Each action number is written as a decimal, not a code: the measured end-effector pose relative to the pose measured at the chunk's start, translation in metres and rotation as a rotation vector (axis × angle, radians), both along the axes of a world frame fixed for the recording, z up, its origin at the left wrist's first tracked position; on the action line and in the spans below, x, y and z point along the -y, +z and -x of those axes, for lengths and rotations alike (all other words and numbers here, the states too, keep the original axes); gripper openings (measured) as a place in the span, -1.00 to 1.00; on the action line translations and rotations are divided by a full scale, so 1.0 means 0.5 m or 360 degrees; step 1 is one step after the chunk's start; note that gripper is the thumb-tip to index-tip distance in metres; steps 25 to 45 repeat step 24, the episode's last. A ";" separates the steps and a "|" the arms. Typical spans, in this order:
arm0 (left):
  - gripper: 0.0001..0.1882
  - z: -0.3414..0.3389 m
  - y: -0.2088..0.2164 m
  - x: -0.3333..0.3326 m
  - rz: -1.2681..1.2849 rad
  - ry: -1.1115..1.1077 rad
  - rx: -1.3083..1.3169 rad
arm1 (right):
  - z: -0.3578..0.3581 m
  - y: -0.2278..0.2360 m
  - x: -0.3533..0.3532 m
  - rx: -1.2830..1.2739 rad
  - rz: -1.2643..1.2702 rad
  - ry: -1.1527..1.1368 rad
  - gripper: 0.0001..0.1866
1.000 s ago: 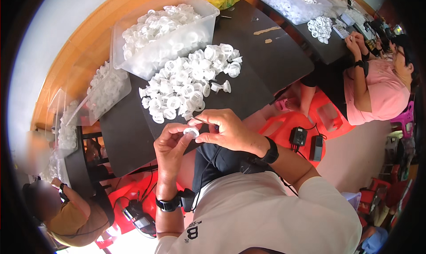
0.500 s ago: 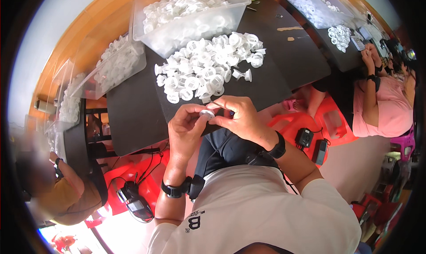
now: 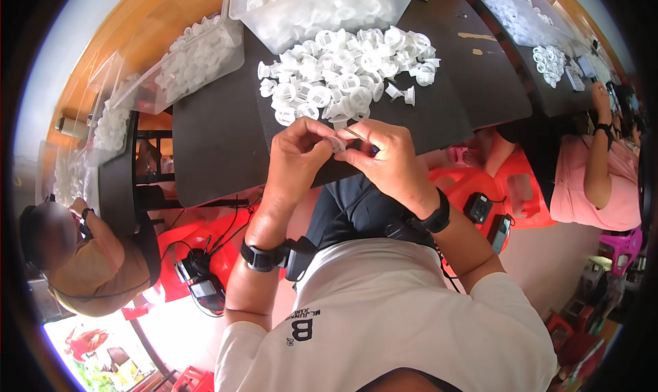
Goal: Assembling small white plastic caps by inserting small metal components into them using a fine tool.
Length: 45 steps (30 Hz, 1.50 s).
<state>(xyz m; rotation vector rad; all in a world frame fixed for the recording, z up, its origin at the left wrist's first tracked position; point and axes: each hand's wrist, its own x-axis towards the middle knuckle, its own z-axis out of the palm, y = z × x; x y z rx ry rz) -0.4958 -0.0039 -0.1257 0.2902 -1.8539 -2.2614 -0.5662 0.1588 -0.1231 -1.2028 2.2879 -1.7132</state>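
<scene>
Just off the table's front edge, my two hands meet. My left hand pinches a small round white plastic part between thumb and fingers. My right hand is closed around a slim metal tool with a dark blue end, and its fingertips reach the white part. Fingers partly hide both the part and the tool's tip. Directly beyond my hands, a heap of white ring-shaped plastic parts lies on the dark table.
Behind the heap stands a clear plastic bin full of white parts. Another filled bin is to its left. Co-workers sit left and right. Red stools flank me, with black devices and cables on the left one.
My view has shifted, so the table and heap sit higher and farther right. My hands stay together, and the white part is tilted more edge-on. The co-worker at right has moved an arm.
</scene>
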 end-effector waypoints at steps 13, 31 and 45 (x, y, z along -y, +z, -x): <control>-0.78 0.001 0.042 -0.006 0.0064 0.0032 0.0107 | 0.009 0.004 0.004 0.0453 0.0196 -0.0017 -0.75; -0.74 -0.003 0.024 0.002 0.0054 -0.0152 -0.0097 | 0.030 0.016 -0.003 0.0282 -0.0081 0.0128 -0.57; -0.74 -0.003 0.024 0.002 0.0054 -0.0152 -0.0097 | 0.030 0.016 -0.003 0.0282 -0.0081 0.0128 -0.57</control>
